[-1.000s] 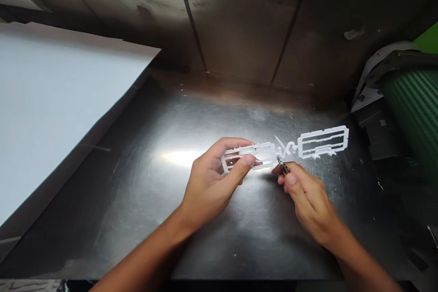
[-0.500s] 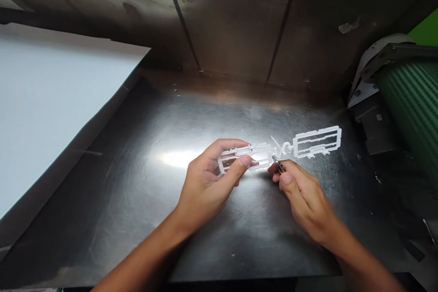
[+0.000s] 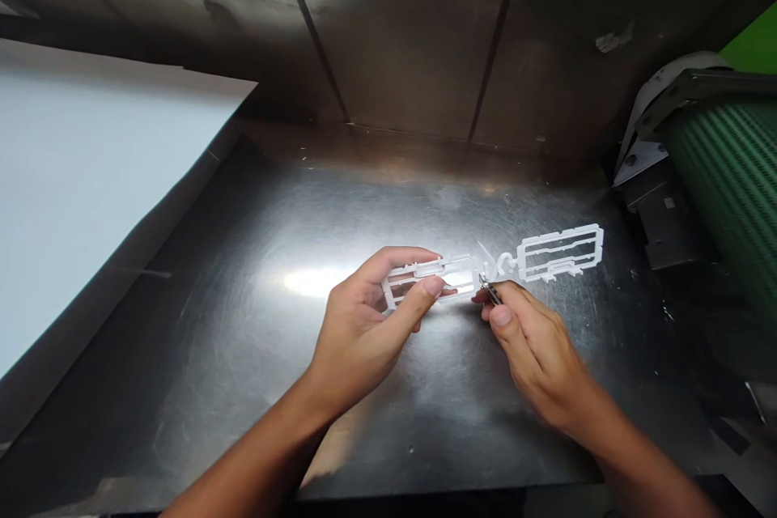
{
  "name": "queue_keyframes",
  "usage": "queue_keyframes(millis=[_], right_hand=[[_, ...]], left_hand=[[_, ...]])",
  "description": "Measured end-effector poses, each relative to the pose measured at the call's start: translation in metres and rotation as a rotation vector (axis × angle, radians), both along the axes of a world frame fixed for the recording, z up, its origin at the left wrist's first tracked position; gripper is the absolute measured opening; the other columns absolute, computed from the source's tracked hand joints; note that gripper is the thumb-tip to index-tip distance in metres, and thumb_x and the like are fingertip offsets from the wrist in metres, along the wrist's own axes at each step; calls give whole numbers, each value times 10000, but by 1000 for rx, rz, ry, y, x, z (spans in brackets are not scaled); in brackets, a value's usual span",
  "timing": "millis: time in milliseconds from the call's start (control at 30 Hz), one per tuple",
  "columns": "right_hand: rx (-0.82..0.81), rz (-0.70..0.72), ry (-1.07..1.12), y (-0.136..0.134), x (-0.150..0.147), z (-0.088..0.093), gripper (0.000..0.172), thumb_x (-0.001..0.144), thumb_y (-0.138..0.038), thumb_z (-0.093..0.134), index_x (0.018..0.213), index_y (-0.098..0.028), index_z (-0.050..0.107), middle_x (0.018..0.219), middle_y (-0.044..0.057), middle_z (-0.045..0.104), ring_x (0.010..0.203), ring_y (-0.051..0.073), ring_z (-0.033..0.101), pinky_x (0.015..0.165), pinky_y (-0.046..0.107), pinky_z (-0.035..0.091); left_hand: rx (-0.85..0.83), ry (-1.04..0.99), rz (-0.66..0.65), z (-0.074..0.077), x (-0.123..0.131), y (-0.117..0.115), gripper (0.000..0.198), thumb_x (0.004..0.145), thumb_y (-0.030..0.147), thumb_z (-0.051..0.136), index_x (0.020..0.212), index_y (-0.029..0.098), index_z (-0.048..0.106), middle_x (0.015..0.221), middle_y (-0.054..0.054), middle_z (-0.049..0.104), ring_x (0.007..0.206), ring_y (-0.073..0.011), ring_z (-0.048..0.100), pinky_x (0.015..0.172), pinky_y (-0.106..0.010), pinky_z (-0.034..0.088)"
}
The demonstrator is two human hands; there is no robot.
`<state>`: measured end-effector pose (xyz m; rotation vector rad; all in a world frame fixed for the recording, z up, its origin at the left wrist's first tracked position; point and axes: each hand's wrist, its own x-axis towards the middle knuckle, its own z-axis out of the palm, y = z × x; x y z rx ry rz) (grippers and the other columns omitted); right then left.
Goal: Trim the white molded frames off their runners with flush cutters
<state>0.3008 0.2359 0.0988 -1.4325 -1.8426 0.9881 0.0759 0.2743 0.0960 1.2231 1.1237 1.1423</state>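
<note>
A white plastic frame with long slots is pinched between the thumb and fingers of my left hand. A curved white runner links it to a second slotted white frame, which juts out to the right above the metal surface. My right hand is closed around small metal nippers. Their tips meet the white plastic where the runner joins the left frame; whether the jaws are closed on it, I cannot tell. My right palm and fingers hide the nippers' handles.
Beneath my hands lies a scratched metal worktop. A large white sheet covers the left side. At the right stands a green ribbed conveyor belt with a metal bracket. A metal wall rises behind, and tiny white scraps dot the worktop.
The view has shifted slightly. Both hands keep their grips, and the nippers' tips stay at the same joint between frame and runner.
</note>
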Motion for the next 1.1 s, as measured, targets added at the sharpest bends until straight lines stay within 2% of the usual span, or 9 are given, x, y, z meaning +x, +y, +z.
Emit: queue_keyframes(millis=[300, 367, 433, 500, 600, 700, 900, 1100], right_hand=[[53, -18, -76, -2, -4, -3, 425, 1243, -482, 358, 992, -217, 577, 837, -1, 613, 684, 160, 534, 658, 320, 380], [26, -2, -100, -2, -7, -7, 451, 1243, -499, 337, 944, -223, 533, 817, -5, 597, 661, 159, 512, 639, 323, 356], [-5, 28, -129, -3, -11, -12, 479, 1240, -525, 322, 907, -227, 495, 808, -3, 587, 653, 162, 502, 632, 327, 334], [-35, 69, -146, -5, -16, -15, 481, 1237, -533, 331, 907, -224, 494, 815, -1, 594, 654, 163, 509, 635, 329, 320], [-61, 144, -202, -10, -23, -18, 487, 1244, -534, 306, 924, -221, 499, 816, 0, 603, 633, 166, 505, 633, 339, 298], [-30, 225, -299, -16, -30, -19, 542, 1248, -569, 222, 908, -228, 470, 800, 5, 593, 615, 174, 506, 622, 348, 295], [125, 266, -385, -24, -35, -22, 528, 1256, -551, 243, 895, -233, 461, 777, -5, 601, 553, 155, 511, 574, 331, 326], [210, 277, -408, -22, -32, -22, 532, 1253, -565, 275, 902, -230, 491, 756, -17, 623, 515, 150, 515, 540, 333, 324]], left_hand=[[-102, -15, -14, 2, 1, 2, 216, 997, 359, 847, 1123, 198, 779, 819, -20, 774, 563, -98, 612, 524, -158, 506], [-127, 47, -19, -1, -3, 6, 258, 969, 406, 877, 1061, 188, 775, 830, -35, 775, 628, -134, 674, 578, -192, 536], [-126, 136, -23, -3, -10, 11, 323, 961, 488, 887, 1025, 189, 780, 901, -53, 790, 774, -182, 744, 671, -226, 567], [-102, 252, -30, -5, -18, 16, 389, 991, 585, 839, 1077, 207, 797, 987, -59, 800, 890, -213, 761, 730, -252, 563], [-57, 447, -145, -2, -26, 20, 465, 1085, 672, 673, 1242, 252, 798, 988, -43, 795, 877, -220, 745, 725, -278, 519], [-2, 561, -290, 3, -27, 20, 463, 1149, 635, 556, 1348, 277, 772, 955, -30, 780, 837, -218, 714, 672, -277, 451], [88, 452, -467, 0, -20, 20, 330, 1179, 509, 565, 1122, 234, 738, 875, 7, 731, 762, -170, 646, 661, -254, 405], [52, 345, -451, -3, -23, 20, 282, 1154, 452, 619, 1038, 214, 715, 764, 23, 653, 667, -140, 555, 601, -238, 384]])
